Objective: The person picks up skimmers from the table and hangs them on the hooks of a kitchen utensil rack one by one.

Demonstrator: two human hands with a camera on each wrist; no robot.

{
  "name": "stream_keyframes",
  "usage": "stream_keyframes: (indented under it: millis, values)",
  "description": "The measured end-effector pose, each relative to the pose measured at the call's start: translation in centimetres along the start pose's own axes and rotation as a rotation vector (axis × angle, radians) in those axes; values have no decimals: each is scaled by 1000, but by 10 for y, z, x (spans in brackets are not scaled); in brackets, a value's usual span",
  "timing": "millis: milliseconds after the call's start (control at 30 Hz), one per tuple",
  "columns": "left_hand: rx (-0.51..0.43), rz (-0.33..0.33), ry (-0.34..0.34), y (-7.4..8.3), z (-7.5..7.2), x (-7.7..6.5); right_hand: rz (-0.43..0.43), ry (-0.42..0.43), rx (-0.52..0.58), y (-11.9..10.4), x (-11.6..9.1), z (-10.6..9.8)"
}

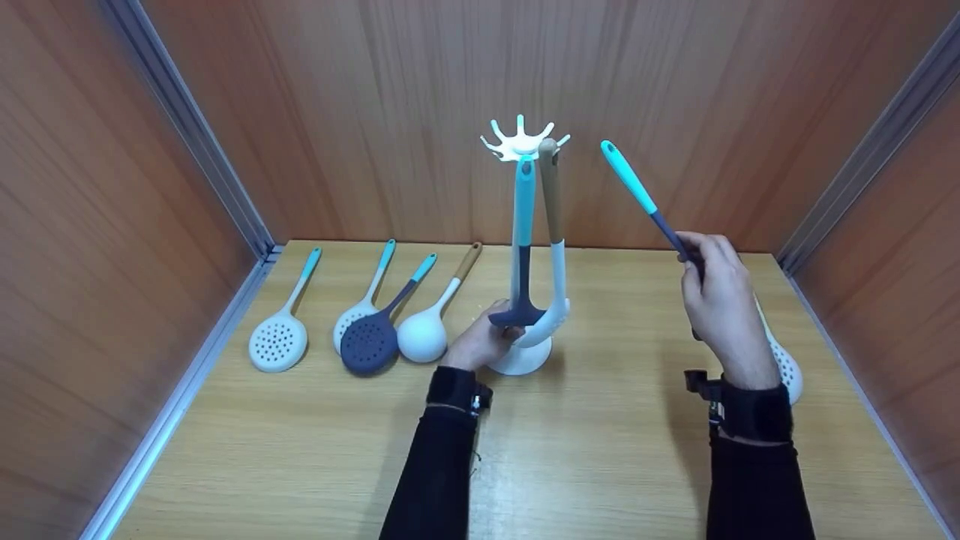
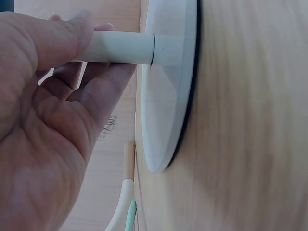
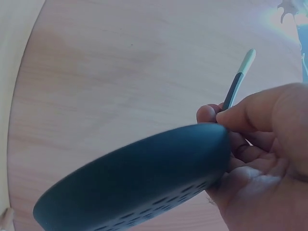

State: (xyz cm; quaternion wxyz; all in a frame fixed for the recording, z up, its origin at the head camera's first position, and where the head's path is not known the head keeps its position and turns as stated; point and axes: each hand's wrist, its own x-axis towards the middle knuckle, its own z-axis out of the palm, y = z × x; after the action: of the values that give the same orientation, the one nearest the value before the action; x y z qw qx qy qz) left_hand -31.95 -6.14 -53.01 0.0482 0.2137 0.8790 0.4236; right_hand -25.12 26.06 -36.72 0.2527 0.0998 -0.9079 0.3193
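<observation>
Black sleeves (image 1: 429, 476) come in lowest in view, a dark wrist strap (image 1: 756, 411) at each cuff. Left hand (image 1: 484, 337) – thumb and fingers closed round the white post of a round-based utensil stand (image 1: 523, 361), low down, just above the base. Stand is upright on the wood-grain table (image 1: 600, 450), middle of the work area, with a white hook crown (image 1: 519, 142) on top. Two utensils hang from it: a dark utensil with turquoise handle (image 1: 524, 202) and a white utensil with brown handle (image 1: 557, 262); head types not clear.

Right hand (image 1: 720, 292) is up in the air, right of the stand and well apart from it. Fingertips and thumb pinch a dark perforated skimmer (image 3: 139, 168) by its shaft near the head; turquoise handle points up and leftward, head low by the palm.

Left of stand, on table: a white skimmer (image 1: 278, 342) on its own, then a second white skimmer (image 1: 358, 311) partly covered by a dark-headed skimmer (image 1: 369, 343), then a brown-handled white ladle (image 1: 422, 335) just beside. Far right – another perforated white utensil (image 1: 789, 373), partly hidden behind the right wrist. Wood panels (image 1: 555, 67) at back and sides.
</observation>
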Motion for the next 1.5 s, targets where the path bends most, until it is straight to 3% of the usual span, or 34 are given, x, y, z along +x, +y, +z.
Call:
stream_keyframes:
  millis: [267,600,1033,1300,1500]
  values:
    - [-30,-29,-14,-1,0,1,-32,19,10,-8,-1,1]
    - [-25,13,-13,-1,0,-1,-109,76,4,-14,-3,3]
    - [-59,-57,-35,0,-1,-1,-125,84,3,-24,-6,2]
    - [-52,-31,-23,0,0,0,-141,92,-4,-30,-8,2]
    - [-44,9,9,-1,1,0,-203,134,24,-35,-9,0]
